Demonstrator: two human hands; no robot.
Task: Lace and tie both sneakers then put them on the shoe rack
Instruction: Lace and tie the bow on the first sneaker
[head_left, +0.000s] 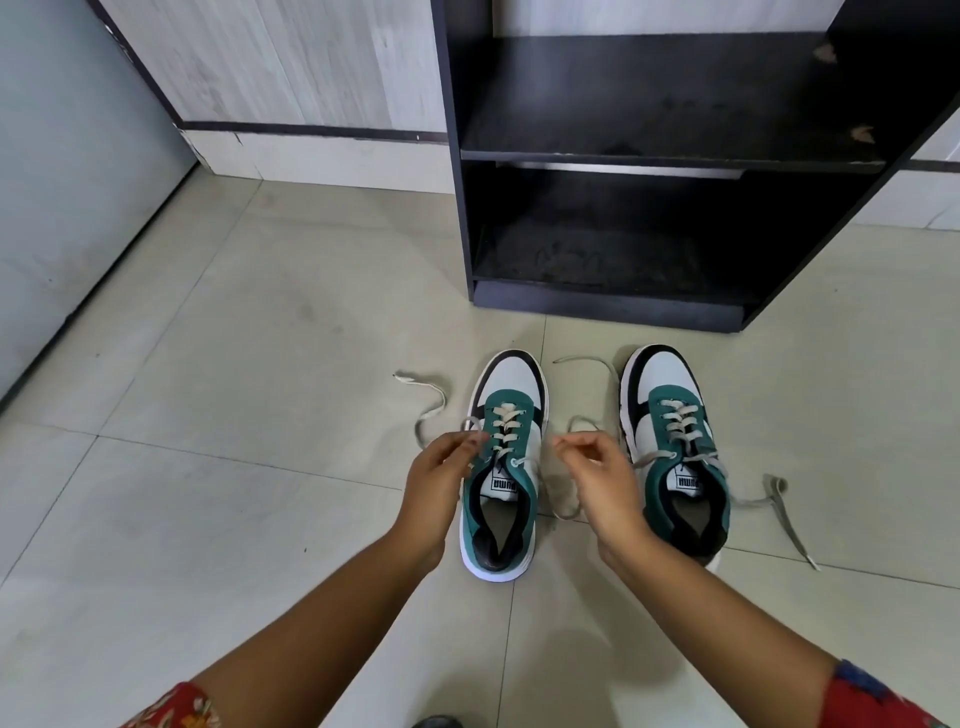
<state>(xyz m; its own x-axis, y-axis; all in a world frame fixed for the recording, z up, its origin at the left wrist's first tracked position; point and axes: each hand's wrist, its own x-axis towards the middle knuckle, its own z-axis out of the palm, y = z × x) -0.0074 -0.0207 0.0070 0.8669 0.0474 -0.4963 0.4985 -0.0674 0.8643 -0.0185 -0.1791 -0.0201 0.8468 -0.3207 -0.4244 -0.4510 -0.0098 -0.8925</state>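
Note:
Two green, white and black sneakers stand side by side on the floor, toes pointing at the shoe rack. The left sneaker is laced; its lace ends are loose. My left hand pinches the left lace end beside the eyelets, and the rest of that lace trails away over the floor. My right hand pinches the other lace end just right of this shoe. The right sneaker is laced too, its untied ends lying loose on the tiles.
The dark shoe rack has two bare shelves and stands straight ahead against a pale panelled wall. A grey door is on the left. Pale floor tiles spread around the shoes.

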